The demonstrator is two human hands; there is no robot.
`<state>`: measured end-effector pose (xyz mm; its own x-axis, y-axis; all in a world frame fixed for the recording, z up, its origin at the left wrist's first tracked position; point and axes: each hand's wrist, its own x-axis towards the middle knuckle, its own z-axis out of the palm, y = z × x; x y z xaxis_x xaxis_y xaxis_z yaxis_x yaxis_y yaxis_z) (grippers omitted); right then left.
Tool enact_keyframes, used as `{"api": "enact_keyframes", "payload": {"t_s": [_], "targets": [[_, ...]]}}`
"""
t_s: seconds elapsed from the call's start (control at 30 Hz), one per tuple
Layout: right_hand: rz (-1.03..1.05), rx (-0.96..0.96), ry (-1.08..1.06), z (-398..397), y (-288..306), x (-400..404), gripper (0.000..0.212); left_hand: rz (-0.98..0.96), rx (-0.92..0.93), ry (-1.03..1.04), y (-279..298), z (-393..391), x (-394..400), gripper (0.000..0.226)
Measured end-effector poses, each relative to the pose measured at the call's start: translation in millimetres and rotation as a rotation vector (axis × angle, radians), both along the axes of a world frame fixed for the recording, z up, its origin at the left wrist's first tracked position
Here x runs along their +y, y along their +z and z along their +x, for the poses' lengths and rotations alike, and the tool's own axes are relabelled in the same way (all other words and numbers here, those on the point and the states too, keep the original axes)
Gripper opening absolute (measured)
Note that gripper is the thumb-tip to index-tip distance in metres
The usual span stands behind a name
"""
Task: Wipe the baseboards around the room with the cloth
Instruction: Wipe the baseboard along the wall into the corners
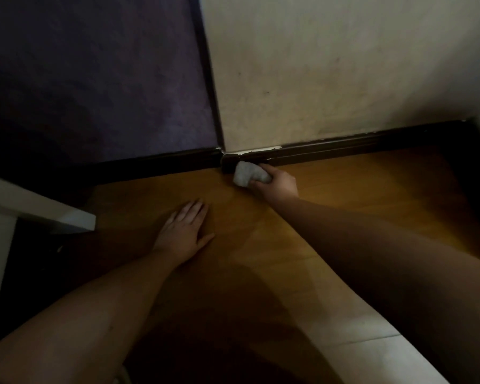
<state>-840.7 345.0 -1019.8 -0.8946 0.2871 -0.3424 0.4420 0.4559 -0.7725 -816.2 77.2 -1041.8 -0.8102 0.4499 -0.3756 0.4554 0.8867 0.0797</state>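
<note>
- A view looking down from the person's head at a dim corner of a room, where a purple wall [94, 79] on the left meets a cream wall [330, 73] on the right.
- A dark baseboard [344, 149] runs along the foot of the cream wall; a second stretch of dark baseboard runs under the purple wall, and the two meet at the corner.
- The right hand [277, 184] reaches forward on a straight, bare arm that enters from the lower right and crosses the floor diagonally toward the corner.
- Its fingers are curled round a bunched pale grey cloth [248, 176], gripping it, with the knuckles toward the wall.
- The cloth is pressed against the baseboard just right of the corner, and its lower edge is at or near the floor; whether it touches the floor cannot be told.
- The left hand [185, 231] lies flat, palm down, on the wooden floor [344, 195], with fingers straight and close together and the thumb spread out to the right; it holds nothing.
- The left arm comes in from the lower left, bare, and points toward the corner; this hand rests well apart from the cloth and nearer the viewer.
- A pale, boxy furniture edge [53, 214] juts in at the left, beside the left arm.
- Pale floor tiles [372, 342] show at the lower right, beneath the right arm.
</note>
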Motion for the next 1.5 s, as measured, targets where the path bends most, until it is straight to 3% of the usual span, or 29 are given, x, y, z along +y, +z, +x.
{"api": "enact_keyframes", "payload": {"t_s": [0.17,0.27,0.4,0.67,1.1,1.37,1.5], "targets": [[0.090,0.028,-0.160,18,5,70,0.064,0.096,-0.020,0.011,4,-15,56,0.078],[0.103,0.025,-0.321,29,12,112,0.060,0.119,-0.008,-0.104,8,-24,94,0.079],[0.137,0.040,-0.468,51,20,164,0.047,0.095,-0.027,-0.250,7,-25,142,0.083],[0.103,0.047,-0.849,72,29,252,0.057,-0.045,-0.129,-0.460,1,-28,213,0.105],[0.202,0.109,-0.925,53,30,335,0.037,-0.063,-0.163,-0.432,3,-28,227,0.103],[0.265,0.122,-0.903,36,30,345,0.034,-0.031,-0.124,-0.446,0,-27,227,0.104],[0.256,0.123,-0.898,30,26,349,0.042,-0.010,-0.142,-0.434,0,-26,226,0.103]]}}
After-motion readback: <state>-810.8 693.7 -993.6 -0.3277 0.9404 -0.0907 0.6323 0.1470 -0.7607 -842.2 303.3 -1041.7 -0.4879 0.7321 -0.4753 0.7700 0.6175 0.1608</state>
